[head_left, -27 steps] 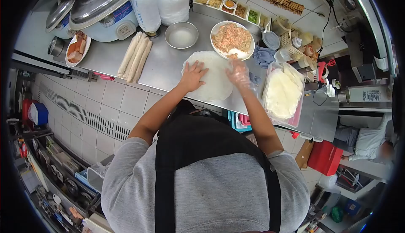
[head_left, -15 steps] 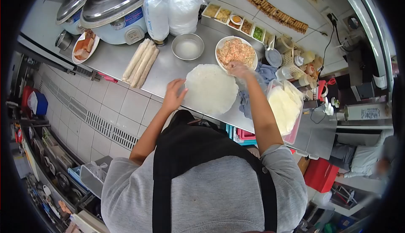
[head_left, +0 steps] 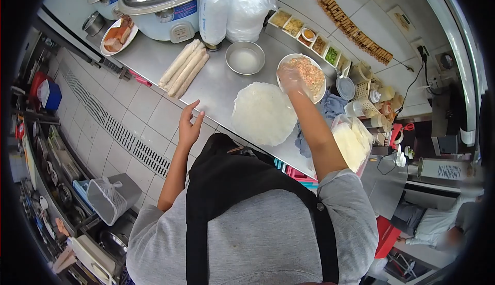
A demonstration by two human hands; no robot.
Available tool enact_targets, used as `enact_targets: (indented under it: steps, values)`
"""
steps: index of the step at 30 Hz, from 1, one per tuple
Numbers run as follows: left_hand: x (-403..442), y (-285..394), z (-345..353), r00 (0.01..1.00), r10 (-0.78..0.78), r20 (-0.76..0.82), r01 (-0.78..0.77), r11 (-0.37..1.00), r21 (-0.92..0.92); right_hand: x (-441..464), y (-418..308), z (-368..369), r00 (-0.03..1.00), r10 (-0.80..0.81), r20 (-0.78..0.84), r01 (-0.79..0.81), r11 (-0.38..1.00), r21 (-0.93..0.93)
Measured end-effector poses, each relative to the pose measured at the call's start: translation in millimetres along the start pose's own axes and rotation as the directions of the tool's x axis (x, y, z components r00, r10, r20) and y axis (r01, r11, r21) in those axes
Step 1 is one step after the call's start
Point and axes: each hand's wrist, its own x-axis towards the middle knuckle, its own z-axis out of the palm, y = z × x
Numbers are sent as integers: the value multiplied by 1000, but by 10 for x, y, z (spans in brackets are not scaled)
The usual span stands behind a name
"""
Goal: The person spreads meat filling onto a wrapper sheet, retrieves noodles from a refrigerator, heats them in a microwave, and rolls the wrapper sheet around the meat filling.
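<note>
Hiding some pinkish mixture: right hand.

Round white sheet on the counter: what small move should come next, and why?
Probably the right hand should lift some pinkish mix from its bowl towards the sheet: the hand is at the mix, and the sheet lies flat and bare.

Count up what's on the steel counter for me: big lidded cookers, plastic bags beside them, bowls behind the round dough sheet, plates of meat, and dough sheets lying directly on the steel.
Cookers: 2
Bags: 2
Bowls: 2
Plates: 1
Dough sheets: 1
Total: 8
</note>
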Motion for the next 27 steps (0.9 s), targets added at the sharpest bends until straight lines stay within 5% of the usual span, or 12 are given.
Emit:
enact_targets:
  steps: [2,4,8,10,11,13,17,19,22,27]
  values:
    - [-16,-17,-17,1000,2,-19,-3,1000,-28,-40,8,-109,999,26,45,-25,1000,-18]
    - [-55,-16,-35,998,-20,-61,18,1000,-25,-237,68,-119,984,-97,-150,114,987,110]
    - [-112,-138,-12,994,-90,-56,88,995,-40,-382,176,-14,953,-119,-278,177,965,193]
    - [-124,-141,4,996,-81,-47,79,996,-46,-415,230,155,835,-160,-527,302,933,195]
    - [-124,-140,12,997,-72,-38,70,996,-51,-428,252,220,835,-157,-527,298,934,195]
    - [-112,-155,41,997,-62,-41,59,996,-74,-479,276,238,945,-30,-327,196,849,490]
    - [-58,-88,87,998,-57,-34,53,994,-100,-486,460,-183,978,72,-198,-15,962,272]
    - [-32,-84,142,999,-42,-9,41,995,-88,-597,432,-473,769,494,-406,-60,688,723]
    - [0,-4,212,998,-23,54,27,997,-74,-414,540,-473,857,482,-184,-288,742,606]
    - [-5,41,325,992,-28,119,40,995,-97,-182,613,29,922,351,-166,-247,861,444]
